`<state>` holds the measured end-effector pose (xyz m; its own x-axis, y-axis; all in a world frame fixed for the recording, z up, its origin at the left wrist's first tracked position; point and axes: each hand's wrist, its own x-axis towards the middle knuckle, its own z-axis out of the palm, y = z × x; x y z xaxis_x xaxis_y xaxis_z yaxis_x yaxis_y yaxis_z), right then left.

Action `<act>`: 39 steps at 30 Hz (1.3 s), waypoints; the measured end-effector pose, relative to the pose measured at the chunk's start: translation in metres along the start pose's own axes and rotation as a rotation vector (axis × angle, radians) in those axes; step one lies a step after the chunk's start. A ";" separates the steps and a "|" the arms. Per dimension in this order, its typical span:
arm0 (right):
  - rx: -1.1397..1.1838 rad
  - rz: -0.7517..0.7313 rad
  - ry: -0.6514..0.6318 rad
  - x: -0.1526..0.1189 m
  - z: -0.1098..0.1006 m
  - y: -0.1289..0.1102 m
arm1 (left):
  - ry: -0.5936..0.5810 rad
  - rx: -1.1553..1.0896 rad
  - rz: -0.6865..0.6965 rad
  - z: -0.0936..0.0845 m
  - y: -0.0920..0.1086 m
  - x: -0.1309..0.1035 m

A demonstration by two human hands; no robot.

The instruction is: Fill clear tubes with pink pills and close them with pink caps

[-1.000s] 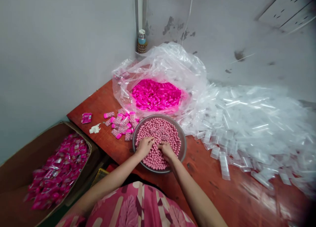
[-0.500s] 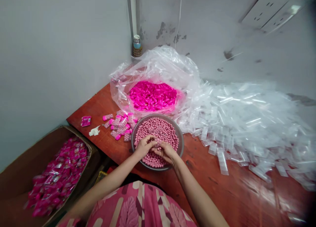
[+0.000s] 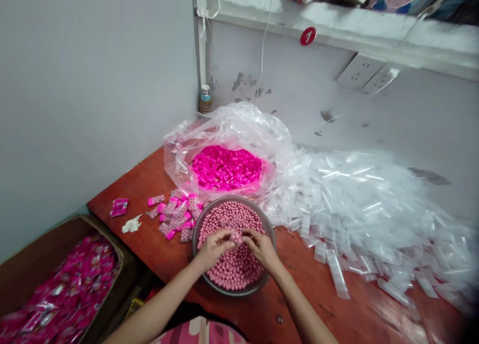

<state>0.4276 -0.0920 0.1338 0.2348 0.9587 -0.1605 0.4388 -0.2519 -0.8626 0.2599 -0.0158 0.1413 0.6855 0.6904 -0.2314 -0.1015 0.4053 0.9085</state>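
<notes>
A metal bowl (image 3: 270, 234) of round pink beads (image 3: 232, 274) stands near the table's front edge. Above the beads, a small clear plastic container (image 3: 236, 238) with pink beads inside is held between both hands. My left hand (image 3: 214, 248) pinches its left end between thumb and fingers. On the other end, the fingertips of my right hand (image 3: 262, 249) are closed; part of the container is hidden behind them. Left of the bowl lies a pile of filled clear containers with pink caps (image 3: 177, 215). Behind the bowl, loose bright pink caps (image 3: 226, 168) fill an open plastic bag (image 3: 243, 122).
Empty clear containers (image 3: 359, 199) are heaped over the table's right side. A pink packet (image 3: 119, 207) and a white scrap (image 3: 131, 224) lie at the left. Below the left edge is a cardboard box (image 3: 120, 264) of pink packets. A shelf (image 3: 337, 35) runs above.
The head view has tilted up, bringing the shelf into sight. My hands have drawn slightly apart, and the bead-filled container between them now shows more clearly.
</notes>
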 end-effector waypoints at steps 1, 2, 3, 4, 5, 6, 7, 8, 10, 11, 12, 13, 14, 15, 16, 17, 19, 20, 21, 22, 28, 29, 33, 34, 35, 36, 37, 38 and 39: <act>-0.010 -0.014 -0.016 0.006 -0.001 -0.001 | -0.023 0.074 0.033 -0.002 0.004 0.001; -0.012 -0.016 -0.013 0.013 -0.003 -0.002 | -0.029 0.135 0.057 -0.004 0.008 0.003; -0.004 -0.011 0.008 0.022 -0.006 -0.002 | -0.022 0.176 0.073 -0.006 0.012 0.004; 0.003 -0.004 0.040 0.032 -0.010 -0.002 | -0.014 0.197 0.082 -0.008 0.016 0.005; -0.011 -0.002 0.073 0.043 -0.015 -0.001 | -0.015 0.207 0.083 -0.011 0.018 0.007; -0.048 -0.006 0.100 0.057 -0.020 0.000 | -0.023 0.208 0.076 -0.013 0.020 0.008; -0.103 -0.012 0.120 0.071 -0.025 0.001 | -0.028 0.198 0.062 -0.016 0.021 0.009; -0.164 -0.015 0.138 0.087 -0.030 0.003 | -0.024 0.174 0.044 -0.018 0.022 0.010; -0.271 -0.003 0.169 0.122 -0.038 0.007 | 0.000 0.111 0.006 -0.023 0.022 0.013; -0.304 0.005 0.176 0.140 -0.041 0.009 | 0.011 0.086 -0.008 -0.025 0.022 0.014; -0.327 0.011 0.177 0.157 -0.042 0.011 | 0.018 0.070 -0.017 -0.028 0.022 0.016; -0.355 0.014 0.175 0.173 -0.042 0.013 | 0.018 0.064 -0.021 -0.031 0.022 0.017; -0.384 0.015 0.171 0.188 -0.041 0.014 | 0.018 0.065 -0.022 -0.034 0.022 0.018; -0.413 0.013 0.166 0.201 -0.039 0.014 | 0.022 0.069 -0.024 -0.037 0.022 0.020; -0.442 0.009 0.159 0.214 -0.036 0.013 | 0.031 0.069 -0.029 -0.040 0.022 0.021; -0.471 0.003 0.150 0.225 -0.033 0.011 | 0.040 0.061 -0.039 -0.043 0.022 0.022; -0.531 -0.008 0.140 0.246 -0.026 0.006 | 0.053 0.031 -0.074 -0.048 0.022 0.024; -0.562 -0.009 0.140 0.255 -0.023 0.003 | 0.053 0.014 -0.091 -0.050 0.021 0.025; -0.594 -0.008 0.143 0.263 -0.019 0.000 | 0.053 -0.001 -0.101 -0.052 0.020 0.026; -0.624 -0.004 0.146 0.272 -0.016 -0.002 | 0.054 -0.010 -0.102 -0.053 0.019 0.027; -0.745 -0.016 0.077 0.311 0.008 -0.013 | 0.098 -0.002 -0.069 -0.062 0.016 0.034; -0.756 -0.023 0.060 0.316 0.014 -0.015 | 0.098 0.003 -0.067 -0.064 0.016 0.035; -0.789 -0.029 0.007 0.335 0.036 -0.019 | 0.108 0.049 -0.079 -0.070 0.017 0.038; -0.796 -0.020 0.003 0.339 0.042 -0.020 | 0.119 0.064 -0.091 -0.071 0.017 0.039; -0.803 -0.008 0.002 0.344 0.047 -0.020 | 0.132 0.079 -0.107 -0.072 0.017 0.039; -0.808 0.005 0.004 0.348 0.052 -0.020 | 0.145 0.093 -0.123 -0.073 0.017 0.040; -0.812 0.019 0.007 0.352 0.057 -0.019 | 0.158 0.105 -0.139 -0.074 0.017 0.041; -0.814 0.031 0.009 0.355 0.060 -0.019 | 0.169 0.111 -0.149 -0.074 0.017 0.041; -0.813 0.043 0.010 0.357 0.063 -0.018 | 0.178 0.114 -0.153 -0.075 0.017 0.042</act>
<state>0.4485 0.2633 0.0615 0.2724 0.9456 -0.1780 0.9209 -0.3099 -0.2366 0.2333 0.0649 0.1213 0.5481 0.7247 -0.4176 0.0824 0.4501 0.8892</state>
